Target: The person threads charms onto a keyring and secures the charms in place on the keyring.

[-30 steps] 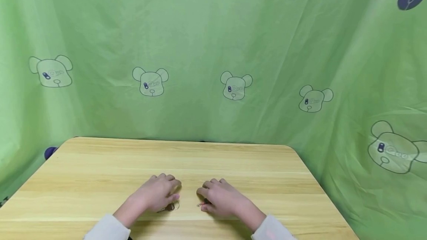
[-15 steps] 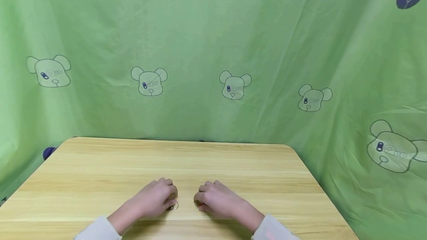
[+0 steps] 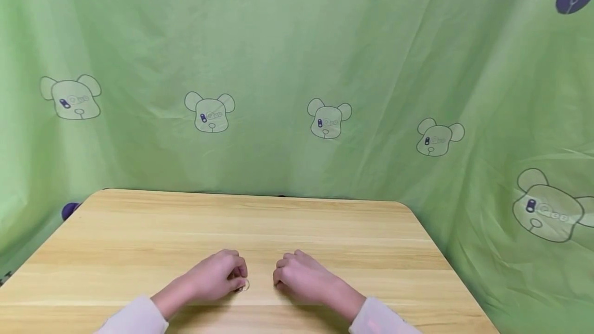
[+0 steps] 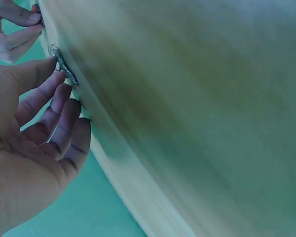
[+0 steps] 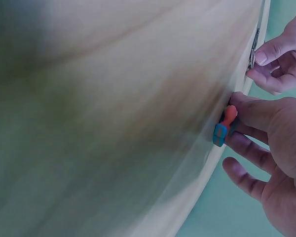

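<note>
Two hands low on a wooden table [image 3: 139, 231], green bear-print cloth [image 3: 297, 76] hanging beyond them.

Left hand [image 3: 215, 278]: thumb and forefinger pinch a small metal ring [image 4: 63, 66] against the tabletop, at its inner side, facing the other hand. Right hand [image 3: 301, 278], just beside it: fingertips grip a small orange-and-blue piece [image 5: 223, 127], hidden beneath the fingers in the head view. Pale sleeves [image 3: 134, 318] sit behind both wrists.
</note>
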Demonstrator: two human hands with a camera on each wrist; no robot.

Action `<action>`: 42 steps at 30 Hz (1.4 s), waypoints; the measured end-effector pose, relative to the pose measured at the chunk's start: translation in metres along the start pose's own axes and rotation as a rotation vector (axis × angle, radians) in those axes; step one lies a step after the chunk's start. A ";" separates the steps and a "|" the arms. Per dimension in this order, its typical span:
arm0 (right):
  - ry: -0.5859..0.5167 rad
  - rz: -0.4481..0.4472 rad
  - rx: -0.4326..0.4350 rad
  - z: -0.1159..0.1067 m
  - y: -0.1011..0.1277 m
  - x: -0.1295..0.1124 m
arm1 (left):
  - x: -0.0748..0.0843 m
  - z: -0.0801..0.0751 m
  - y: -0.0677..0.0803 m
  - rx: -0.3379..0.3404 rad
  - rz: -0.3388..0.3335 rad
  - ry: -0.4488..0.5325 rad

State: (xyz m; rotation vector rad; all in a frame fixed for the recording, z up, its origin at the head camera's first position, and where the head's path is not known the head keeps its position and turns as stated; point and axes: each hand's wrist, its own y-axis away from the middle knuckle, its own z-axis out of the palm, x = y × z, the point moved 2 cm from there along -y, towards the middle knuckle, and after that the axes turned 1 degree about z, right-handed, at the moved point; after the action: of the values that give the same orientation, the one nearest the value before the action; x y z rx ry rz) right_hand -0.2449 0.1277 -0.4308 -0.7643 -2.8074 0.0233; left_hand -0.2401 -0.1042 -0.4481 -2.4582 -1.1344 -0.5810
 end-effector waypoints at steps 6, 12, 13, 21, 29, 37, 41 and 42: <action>0.064 0.009 -0.008 0.001 -0.002 -0.003 | -0.002 0.001 -0.003 -0.024 -0.003 0.110; 0.100 0.020 -0.041 0.001 -0.002 -0.004 | -0.005 0.002 -0.007 -0.047 -0.005 0.244; 0.100 0.021 -0.045 0.001 -0.002 -0.004 | -0.005 0.002 -0.008 -0.050 -0.003 0.259; 0.083 0.009 -0.024 0.007 -0.001 -0.001 | -0.007 0.002 -0.008 -0.061 -0.008 0.290; 0.004 0.064 -0.041 0.007 0.000 0.003 | -0.005 -0.002 -0.007 -0.054 -0.022 0.295; -0.080 0.117 0.018 -0.003 -0.004 0.010 | -0.005 -0.009 -0.010 -0.003 -0.065 0.278; -0.124 0.135 0.061 -0.010 -0.006 0.014 | -0.003 -0.015 -0.015 0.037 -0.072 0.289; -0.132 0.138 0.076 -0.012 -0.006 0.015 | -0.002 -0.017 -0.015 0.046 -0.077 0.292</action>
State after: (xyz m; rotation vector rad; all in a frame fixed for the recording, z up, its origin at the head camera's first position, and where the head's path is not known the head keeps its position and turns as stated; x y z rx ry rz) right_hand -0.2575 0.1292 -0.4159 -0.9696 -2.8515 0.2102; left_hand -0.2567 -0.1042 -0.4320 -2.2081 -1.1113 -0.8923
